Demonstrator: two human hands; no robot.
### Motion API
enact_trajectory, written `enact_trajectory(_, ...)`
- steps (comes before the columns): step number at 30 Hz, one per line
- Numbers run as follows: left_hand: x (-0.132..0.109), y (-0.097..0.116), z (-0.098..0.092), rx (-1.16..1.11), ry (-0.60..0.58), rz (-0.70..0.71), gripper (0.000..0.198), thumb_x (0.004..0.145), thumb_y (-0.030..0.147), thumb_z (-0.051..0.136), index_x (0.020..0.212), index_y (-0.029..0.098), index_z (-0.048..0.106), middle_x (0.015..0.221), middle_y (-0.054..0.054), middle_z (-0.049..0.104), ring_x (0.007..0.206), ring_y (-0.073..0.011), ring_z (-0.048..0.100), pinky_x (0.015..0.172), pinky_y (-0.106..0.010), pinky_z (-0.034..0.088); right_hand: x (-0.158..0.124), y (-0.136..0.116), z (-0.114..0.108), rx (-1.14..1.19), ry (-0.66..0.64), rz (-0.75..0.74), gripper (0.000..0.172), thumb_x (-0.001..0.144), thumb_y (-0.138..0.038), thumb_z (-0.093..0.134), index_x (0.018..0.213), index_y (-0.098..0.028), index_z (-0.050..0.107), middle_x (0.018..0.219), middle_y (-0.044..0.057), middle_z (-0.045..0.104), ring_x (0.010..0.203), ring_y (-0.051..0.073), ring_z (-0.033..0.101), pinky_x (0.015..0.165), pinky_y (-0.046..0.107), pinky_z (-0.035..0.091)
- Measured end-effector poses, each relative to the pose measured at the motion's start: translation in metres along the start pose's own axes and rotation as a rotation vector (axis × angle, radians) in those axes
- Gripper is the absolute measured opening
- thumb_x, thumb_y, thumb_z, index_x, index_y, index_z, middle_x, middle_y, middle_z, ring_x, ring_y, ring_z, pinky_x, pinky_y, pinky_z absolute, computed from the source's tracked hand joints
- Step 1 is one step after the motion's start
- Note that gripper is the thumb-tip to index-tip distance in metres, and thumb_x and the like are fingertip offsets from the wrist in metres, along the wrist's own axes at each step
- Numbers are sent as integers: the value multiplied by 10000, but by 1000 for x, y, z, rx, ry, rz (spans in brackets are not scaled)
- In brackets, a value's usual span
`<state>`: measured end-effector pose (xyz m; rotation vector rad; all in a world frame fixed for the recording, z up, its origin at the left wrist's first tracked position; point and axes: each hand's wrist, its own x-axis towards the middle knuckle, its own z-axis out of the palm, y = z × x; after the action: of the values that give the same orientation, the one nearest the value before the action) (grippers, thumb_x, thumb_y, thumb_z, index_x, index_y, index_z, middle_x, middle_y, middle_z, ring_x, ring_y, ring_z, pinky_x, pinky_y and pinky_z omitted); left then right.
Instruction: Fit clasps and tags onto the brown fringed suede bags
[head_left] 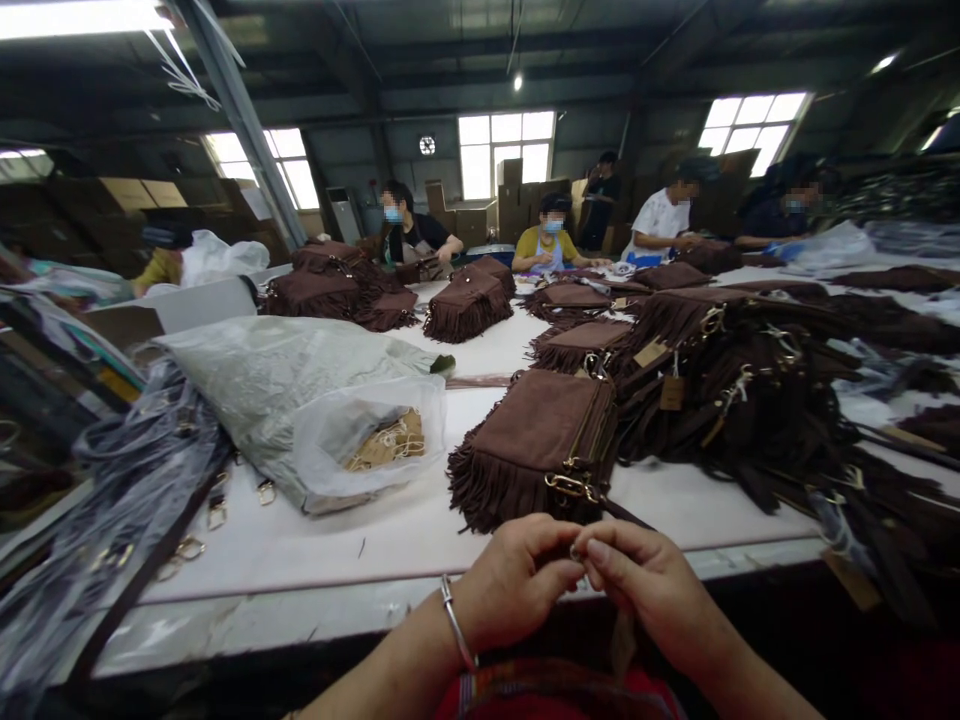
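Observation:
My left hand, with a silver bangle at its wrist, and my right hand meet fingertip to fingertip over the table's front edge. Both are closed in a pinch on a small metal fitting, mostly hidden by the fingers. A blurred tan tag hangs below my right hand; how it is attached is hidden. Just beyond my hands lies a stack of brown fringed bags with a gold clasp at its near corner. A brown strap runs from there towards my right hand.
A clear plastic bag of tan tags lies left of the stack. Plastic-wrapped straps with gold clasps hang over the left edge. A larger fringed bag pile fills the right. Several people work across the table.

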<state>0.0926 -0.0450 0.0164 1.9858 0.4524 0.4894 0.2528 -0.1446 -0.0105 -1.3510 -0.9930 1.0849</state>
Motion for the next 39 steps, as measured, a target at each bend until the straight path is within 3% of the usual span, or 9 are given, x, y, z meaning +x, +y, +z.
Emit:
enact_trajectory(4, 0, -6, -1, 52, 71, -49, 125, 875, 228, 645, 827, 163, 740, 769, -20, 633, 734, -134, 573, 686, -244, 427, 2, -3, -3, -132, 34, -60, 320, 900, -485, 606, 858, -182, 700, 643, -9, 567, 551, 99, 470, 510, 228, 385)
enact_trajectory(9, -3, -12, -5, 66, 20, -22, 177, 909, 210, 584, 792, 157, 706, 773, -20, 634, 745, -129, 576, 703, -235, 430, 4, -9, -6, -525, -4, -369, 194, 914, -354, 603, 920, -233, 755, 804, 47, 666, 766, 177, 617, 691, 288, 494)
enact_trajectory(12, -5, -13, -7, 81, -12, 6, 209, 929, 194, 544, 796, 157, 700, 757, -18, 635, 733, -124, 579, 699, -228, 429, 7, -9, -8, -712, -60, -511, 174, 922, -295, 583, 905, -242, 748, 760, 41, 640, 708, 169, 599, 649, 287, 476)
enact_trajectory(15, -4, -17, -11, 136, -1, 54, 201, 923, 182, 552, 782, 161, 694, 749, -18, 627, 725, -122, 573, 684, -226, 422, 12, -12, -12, -841, -84, -544, 204, 945, -259, 542, 824, -221, 702, 711, 27, 589, 667, 153, 571, 612, 275, 443)
enact_trajectory(19, 8, -32, -14, 309, 191, 141, 220, 924, 165, 532, 757, 160, 674, 757, -36, 595, 737, -136, 559, 684, -240, 428, 28, -26, -21, -901, -28, -606, 173, 971, -237, 510, 905, -215, 668, 793, 31, 595, 748, 149, 582, 668, 262, 449)
enact_trajectory(22, 23, -46, -16, 430, 352, 240, 194, 948, 201, 513, 880, 166, 691, 828, -53, 591, 763, -147, 565, 695, -248, 453, 42, -39, -24, -1033, 37, -708, 184, 982, -227, 491, 931, -203, 666, 802, 32, 573, 746, 149, 557, 683, 268, 421)
enact_trajectory(25, 36, -56, -15, 558, 390, 335, 167, 953, 237, 519, 964, 172, 672, 891, -59, 601, 786, -157, 581, 705, -260, 475, 52, -50, -21, -1233, 53, -756, 222, 990, -215, 456, 923, -192, 666, 788, 31, 542, 722, 146, 523, 664, 270, 372)
enact_trajectory(29, 45, -62, -13, 694, 405, 382, 216, 977, 237, 461, 876, 174, 641, 841, -49, 597, 715, -153, 578, 628, -259, 464, 62, -57, -15, -1427, 35, -786, 243, 974, -175, 442, 826, -195, 633, 780, 25, 521, 689, 142, 478, 639, 281, 308)
enact_trajectory(39, 50, -80, -7, 583, 474, 383, 178, 966, 178, 465, 855, 174, 604, 810, -44, 605, 731, -150, 587, 666, -251, 474, 84, -68, -11, -1604, -92, -789, 179, 899, -121, 553, 753, -215, 595, 798, 14, 525, 700, 150, 437, 621, 302, 253)
